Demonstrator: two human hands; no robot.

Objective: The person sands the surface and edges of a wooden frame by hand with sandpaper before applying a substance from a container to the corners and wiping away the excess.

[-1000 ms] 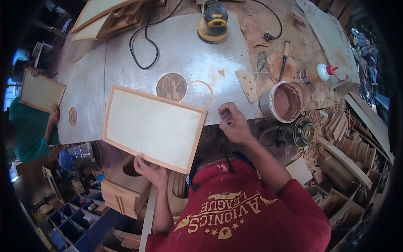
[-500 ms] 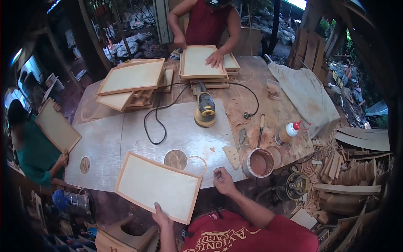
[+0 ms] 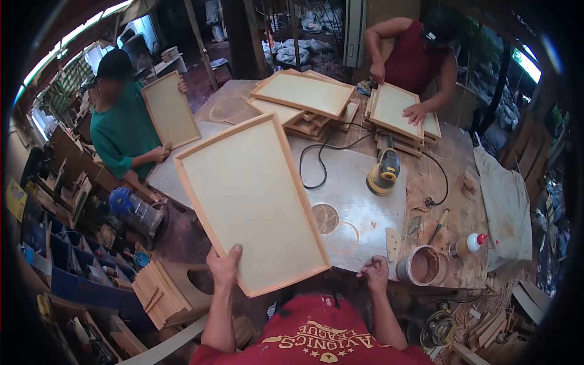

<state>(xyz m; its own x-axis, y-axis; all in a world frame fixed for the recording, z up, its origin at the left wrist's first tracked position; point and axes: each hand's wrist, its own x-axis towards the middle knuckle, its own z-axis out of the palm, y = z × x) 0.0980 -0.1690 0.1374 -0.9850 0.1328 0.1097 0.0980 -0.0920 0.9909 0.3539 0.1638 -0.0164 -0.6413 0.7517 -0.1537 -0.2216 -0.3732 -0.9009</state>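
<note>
My left hand (image 3: 225,267) grips the lower left edge of a wooden tray (image 3: 252,194), a pale rectangular panel with a raised wood rim. The thumb lies over the rim, and the tray is held up at a tilt above the table's near edge. My right hand (image 3: 374,272) is by the same edge with its fingers curled; whether anything small is in them I cannot make out. Close to it are a tub of brown paste (image 3: 421,266) and a beige perforated scrap (image 3: 393,244). A yellow-black sander (image 3: 384,173) sits farther back on the table.
Across the table (image 3: 359,163), a person in dark red handles stacked trays (image 3: 394,109). Another tray stack (image 3: 304,94) lies beside them. At left, a person in green holds a tray (image 3: 171,109). A glue bottle (image 3: 467,245), a cloth (image 3: 502,207) and a cord occupy the right side.
My left hand has lifted the tray and turned it more upright. The view has swung left, showing more of the person in green. My right hand stays near the table's edge.
</note>
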